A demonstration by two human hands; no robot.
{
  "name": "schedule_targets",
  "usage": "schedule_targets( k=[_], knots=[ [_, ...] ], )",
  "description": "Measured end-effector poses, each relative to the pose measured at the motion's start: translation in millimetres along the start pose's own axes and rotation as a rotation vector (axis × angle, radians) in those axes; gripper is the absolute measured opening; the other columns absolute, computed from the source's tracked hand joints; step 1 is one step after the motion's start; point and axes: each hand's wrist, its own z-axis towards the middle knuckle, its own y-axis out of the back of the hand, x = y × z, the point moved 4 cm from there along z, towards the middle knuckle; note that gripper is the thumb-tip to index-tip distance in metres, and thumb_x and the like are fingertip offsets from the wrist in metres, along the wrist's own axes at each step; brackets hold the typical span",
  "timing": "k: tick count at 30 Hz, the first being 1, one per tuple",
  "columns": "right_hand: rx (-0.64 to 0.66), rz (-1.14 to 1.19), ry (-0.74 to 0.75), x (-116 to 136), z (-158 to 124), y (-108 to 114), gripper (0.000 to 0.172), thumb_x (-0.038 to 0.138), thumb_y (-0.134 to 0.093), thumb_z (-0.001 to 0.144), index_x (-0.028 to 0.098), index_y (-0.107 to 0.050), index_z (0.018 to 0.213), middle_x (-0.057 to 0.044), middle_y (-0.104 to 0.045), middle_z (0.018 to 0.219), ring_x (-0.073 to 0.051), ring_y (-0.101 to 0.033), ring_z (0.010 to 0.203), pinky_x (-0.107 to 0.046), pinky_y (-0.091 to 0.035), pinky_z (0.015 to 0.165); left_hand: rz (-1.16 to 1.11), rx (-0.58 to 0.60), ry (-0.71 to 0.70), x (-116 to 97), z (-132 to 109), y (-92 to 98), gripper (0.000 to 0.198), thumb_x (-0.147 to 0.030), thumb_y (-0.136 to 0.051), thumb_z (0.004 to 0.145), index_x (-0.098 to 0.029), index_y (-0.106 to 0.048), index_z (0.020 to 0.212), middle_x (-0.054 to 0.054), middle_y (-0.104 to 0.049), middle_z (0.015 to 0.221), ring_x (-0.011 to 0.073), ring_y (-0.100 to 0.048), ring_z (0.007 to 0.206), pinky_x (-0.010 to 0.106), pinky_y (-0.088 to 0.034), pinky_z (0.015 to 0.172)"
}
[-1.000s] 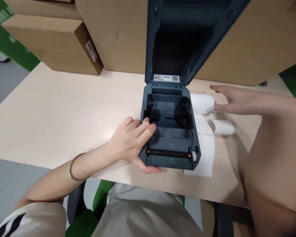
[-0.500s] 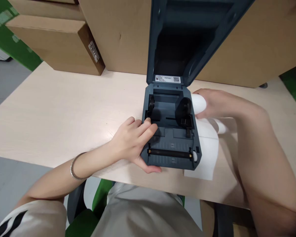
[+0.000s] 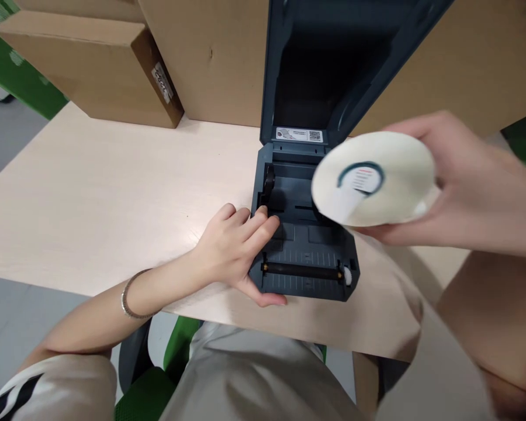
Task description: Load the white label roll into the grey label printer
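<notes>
A matt, finely grained finish is seen on the dark blue-grey plastic label printer (image 3: 307, 257), and the same dull plastic on its raised lid (image 3: 333, 58). Across the front a black rubbery roller (image 3: 300, 271) is shown, matt too. The round white paper roll (image 3: 394, 175) is turned side-on: smooth, matt paper, tightly wound. A soft satin sheen is picked up on the pale wood-grain table (image 3: 114, 193). The brown cardboard boxes (image 3: 92, 76) are seen dull and slightly rough. A thin silver metal bangle (image 3: 129, 298) is caught glinting, and smooth light-grey cloth (image 3: 254, 374) is glimpsed below.
</notes>
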Motion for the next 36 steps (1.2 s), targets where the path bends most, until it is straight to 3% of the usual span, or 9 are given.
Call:
schedule_targets(
  k=[3, 7, 10, 17, 30, 36],
  knots=[
    [-0.143, -0.051, 0.185, 33, 14, -19, 0.070, 0.050, -0.074, 0.080, 0.040, -0.057, 0.147, -0.002, -0.064, 0.147, -0.030, -0.068, 0.130, -0.044, -0.062, 0.104, -0.023, 0.010, 0.010, 1, -2, -0.9, 0.108, -0.103, -0.035, 0.080, -0.013, -0.057, 0.135, 0.017, -0.080, 0.107, 0.0236, -0.058, 0.063, 0.039, -0.032, 0.061],
    [-0.077, -0.121, 0.215, 39, 28, -46, 0.080, 0.034, -0.074, 0.076, 0.034, -0.054, 0.153, -0.001, -0.061, 0.156, -0.032, -0.065, 0.138, -0.050, -0.057, 0.118, -0.087, 0.027, 0.065, 3, -5, -4.5, 0.109, -0.103, -0.039, 0.078, -0.014, -0.056, 0.139, 0.016, -0.081, 0.112, 0.0236, -0.060, 0.064, 0.040, -0.034, 0.061],
    [-0.022, -0.130, 0.224, 37, 33, -53, 0.084, 0.035, -0.076, 0.076, 0.028, -0.052, 0.156, -0.004, -0.062, 0.157, -0.034, -0.064, 0.138, -0.051, -0.056, 0.117, -0.111, 0.013, 0.093, 3, -6, -6.8, 0.114, -0.105, -0.034, 0.078, -0.013, -0.054, 0.141, 0.015, -0.081, 0.110, 0.0222, -0.059, 0.061, 0.041, -0.036, 0.061],
    [-0.015, -0.207, 0.222, 34, 33, -48, 0.082, 0.035, -0.076, 0.077, 0.029, -0.055, 0.156, -0.005, -0.066, 0.148, -0.035, -0.065, 0.130, -0.054, -0.051, 0.115, -0.141, -0.039, 0.073, 3, -5, -6.6, 0.119, -0.105, -0.037, 0.081, -0.011, -0.044, 0.153, 0.013, -0.078, 0.103, 0.0222, -0.059, 0.063, 0.039, -0.035, 0.060],
    [0.081, -0.217, 0.176, 39, 36, -48, 0.078, 0.034, -0.073, 0.079, 0.031, -0.056, 0.155, -0.004, -0.069, 0.145, -0.034, -0.066, 0.128, -0.055, -0.048, 0.117, -0.129, 0.019, 0.104, 5, -8, -8.0, 0.120, -0.102, -0.040, 0.078, -0.013, -0.040, 0.157, 0.007, -0.074, 0.092, 0.0235, -0.057, 0.064, 0.039, -0.032, 0.063],
    [0.154, -0.298, 0.152, 27, 47, -70, 0.084, 0.036, -0.076, 0.074, 0.027, -0.060, 0.156, -0.010, -0.072, 0.138, -0.041, -0.067, 0.129, -0.060, -0.052, 0.111, -0.125, -0.023, 0.073, 3, -6, -5.4, 0.121, -0.101, -0.043, 0.080, -0.011, -0.037, 0.160, 0.007, -0.074, 0.093, 0.0238, -0.058, 0.066, 0.039, -0.031, 0.063]
  ],
)
